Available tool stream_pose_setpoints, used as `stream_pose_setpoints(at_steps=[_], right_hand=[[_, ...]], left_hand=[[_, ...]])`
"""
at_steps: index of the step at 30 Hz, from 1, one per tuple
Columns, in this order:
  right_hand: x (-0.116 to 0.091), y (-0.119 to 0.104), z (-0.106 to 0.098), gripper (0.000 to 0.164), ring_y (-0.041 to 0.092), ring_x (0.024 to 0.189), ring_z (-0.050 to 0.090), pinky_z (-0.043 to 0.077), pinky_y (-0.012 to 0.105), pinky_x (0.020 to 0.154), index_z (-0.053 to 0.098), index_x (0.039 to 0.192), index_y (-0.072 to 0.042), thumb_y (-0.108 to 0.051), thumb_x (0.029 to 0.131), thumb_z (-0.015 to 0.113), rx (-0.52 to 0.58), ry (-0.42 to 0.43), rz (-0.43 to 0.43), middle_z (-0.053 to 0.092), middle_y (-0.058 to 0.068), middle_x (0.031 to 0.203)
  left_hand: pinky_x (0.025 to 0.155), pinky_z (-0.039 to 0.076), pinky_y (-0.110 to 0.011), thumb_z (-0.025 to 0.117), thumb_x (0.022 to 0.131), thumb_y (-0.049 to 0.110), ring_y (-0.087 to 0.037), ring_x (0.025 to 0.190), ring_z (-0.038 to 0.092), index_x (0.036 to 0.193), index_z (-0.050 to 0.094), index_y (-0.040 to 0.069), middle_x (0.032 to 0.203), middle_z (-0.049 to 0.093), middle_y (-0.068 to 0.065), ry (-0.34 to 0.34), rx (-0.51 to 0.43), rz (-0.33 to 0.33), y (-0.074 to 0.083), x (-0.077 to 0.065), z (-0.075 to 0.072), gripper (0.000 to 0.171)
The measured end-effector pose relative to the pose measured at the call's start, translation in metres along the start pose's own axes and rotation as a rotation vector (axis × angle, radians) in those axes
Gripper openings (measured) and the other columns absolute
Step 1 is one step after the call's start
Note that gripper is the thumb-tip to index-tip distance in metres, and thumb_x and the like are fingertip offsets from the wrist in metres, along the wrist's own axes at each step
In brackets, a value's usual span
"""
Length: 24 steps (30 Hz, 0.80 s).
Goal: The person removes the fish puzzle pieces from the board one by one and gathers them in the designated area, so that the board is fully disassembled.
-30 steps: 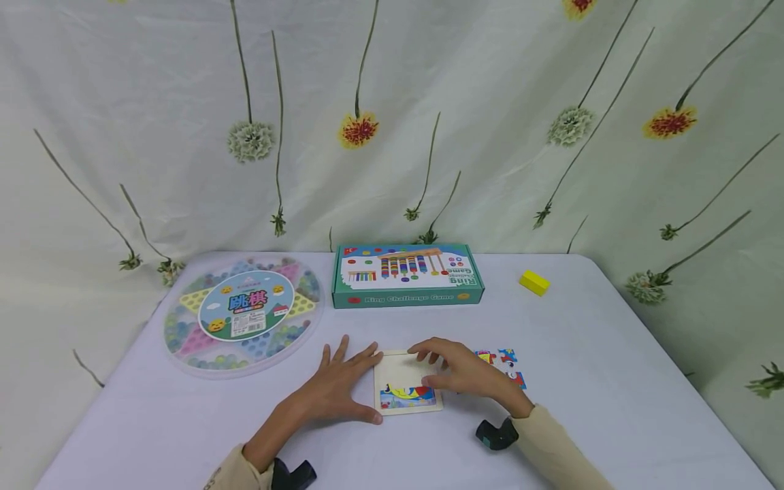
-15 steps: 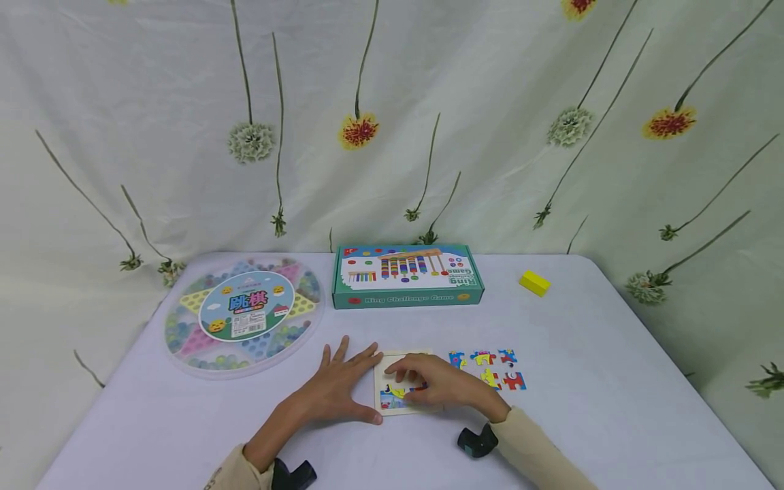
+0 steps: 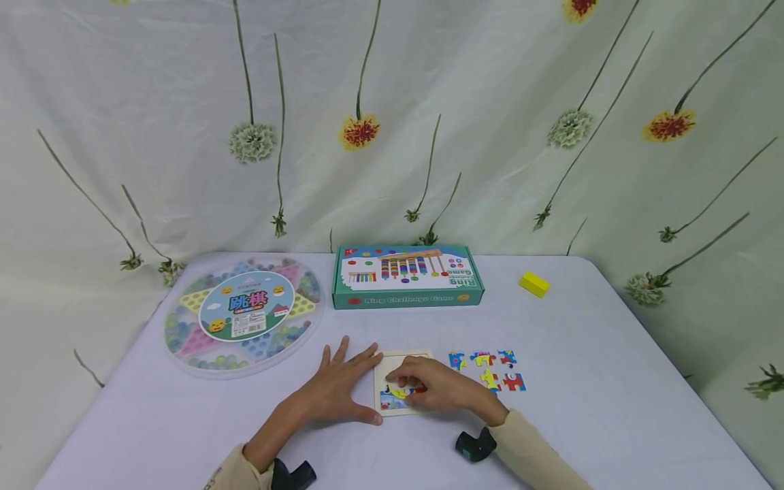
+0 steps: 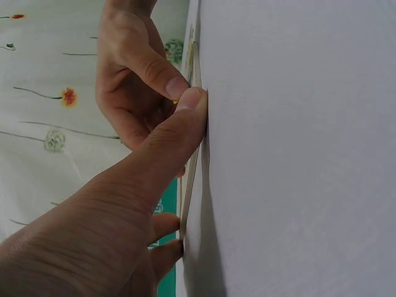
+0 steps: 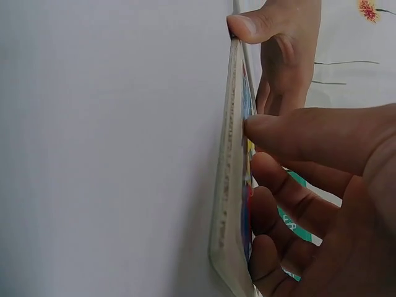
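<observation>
The right hand (image 3: 442,385), fingers bent, has shifted left onto set pieces (image 3: 392,401) in the puzzle tray (image 3: 398,358) that the outspread left hand (image 3: 338,388) touches, seemingly fitting one, though whether pinched I cannot tell, with loose pieces (image 3: 482,358) right of both hands

Left hand (image 3: 338,386) splayed; right hand (image 3: 442,385) bent, thumb (image 5: 309,137) apart from fingers (image 5: 300,199).

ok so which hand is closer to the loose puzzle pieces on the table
Right. The right hand is over the puzzle tray, just left of the loose puzzle pieces; the left hand is at the tray's left edge, farther from them.
</observation>
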State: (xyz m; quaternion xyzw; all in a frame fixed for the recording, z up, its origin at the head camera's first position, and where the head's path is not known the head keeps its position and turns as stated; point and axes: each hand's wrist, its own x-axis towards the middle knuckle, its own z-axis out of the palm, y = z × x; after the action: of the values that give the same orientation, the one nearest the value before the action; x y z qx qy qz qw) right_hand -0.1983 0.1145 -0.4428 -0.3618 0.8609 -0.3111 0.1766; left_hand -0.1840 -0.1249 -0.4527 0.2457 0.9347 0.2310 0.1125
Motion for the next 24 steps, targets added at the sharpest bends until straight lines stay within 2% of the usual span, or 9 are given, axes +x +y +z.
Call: stream_pose_setpoints(at_steps=[7,14,24], right_hand=[[-0.0003,-0.0003,0.0002,0.037,0.005,0.088,0.049,0.047,0.018,0.08,0.066,0.121,-0.013,-0.004,0.086,0.068,-0.005,-0.001,-0.017,0.058,-0.005,0.104],[-0.0015,-0.001,0.0002,0.035,0.004,0.09,0.049,0.047,0.017,0.083,0.067,0.12,-0.015,-0.005,0.086,0.068,0.01,-0.002,0.007,0.058,-0.007,0.105],[-0.0008,-0.0011,0.0009,0.034,0.005,0.083,0.048,0.045,0.017,0.074,0.067,0.117,-0.015,-0.004,0.085,0.068,0.027,0.01,0.002,0.057,-0.008,0.096]], left_hand=[[0.11,-0.007,-0.068,0.075,0.063,0.068,-0.047,0.144,-0.004,0.148,0.039,0.021,0.158,0.024,0.003,0.0,0.009,0.001,0.0008,0.0,-0.0001,0.103],[0.11,-0.007,-0.067,0.076,0.063,0.067,-0.046,0.144,-0.004,0.148,0.039,0.021,0.158,0.024,0.004,0.005,0.007,-0.002,0.001,-0.0006,0.0006,0.103],[0.109,-0.006,-0.069,0.075,0.062,0.068,-0.048,0.143,-0.004,0.147,0.039,0.02,0.158,0.025,0.002,0.011,0.014,0.009,0.0005,0.0006,0.0006,0.104]])
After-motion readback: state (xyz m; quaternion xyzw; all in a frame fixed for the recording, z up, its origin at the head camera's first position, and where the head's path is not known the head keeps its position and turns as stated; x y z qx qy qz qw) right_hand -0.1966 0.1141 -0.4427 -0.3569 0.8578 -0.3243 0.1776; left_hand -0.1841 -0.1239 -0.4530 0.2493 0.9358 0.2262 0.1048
